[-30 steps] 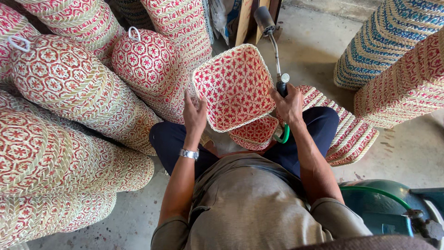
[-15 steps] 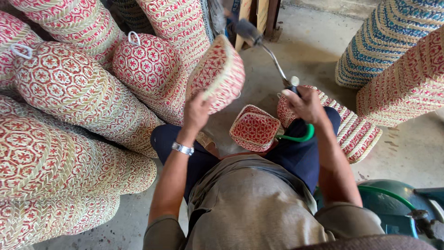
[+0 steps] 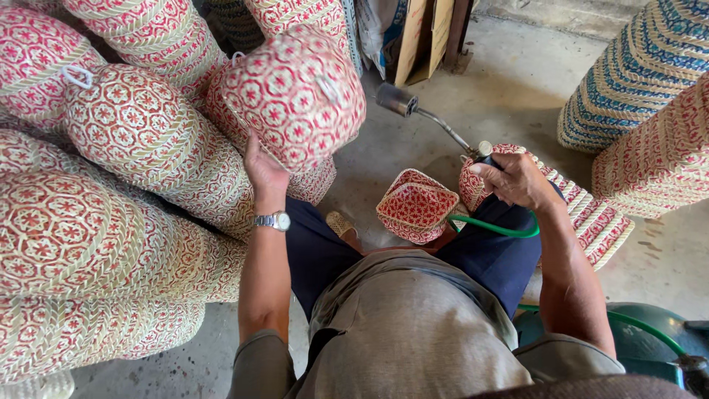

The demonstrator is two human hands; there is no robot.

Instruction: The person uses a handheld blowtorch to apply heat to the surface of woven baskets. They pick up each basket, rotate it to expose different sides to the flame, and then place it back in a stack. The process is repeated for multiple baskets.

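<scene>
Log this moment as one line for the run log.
left hand: holds red-and-cream woven basket raised | right hand: grips metal gas torch | small red woven basket: by knees

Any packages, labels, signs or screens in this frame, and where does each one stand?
Flattened brown cardboard pieces: upright at the top centre, leaning together beside a dark post; plain tan.
Pale plastic sack: just left of the cardboard, crumpled, whitish.
No signs or screens show.

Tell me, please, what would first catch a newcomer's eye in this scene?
Stacks of red-and-cream woven baskets fill the left side, and the left hand presses one basket against that pile. At centre right, the right hand holds a gas torch fed by a green hose, above a small square basket.
</scene>
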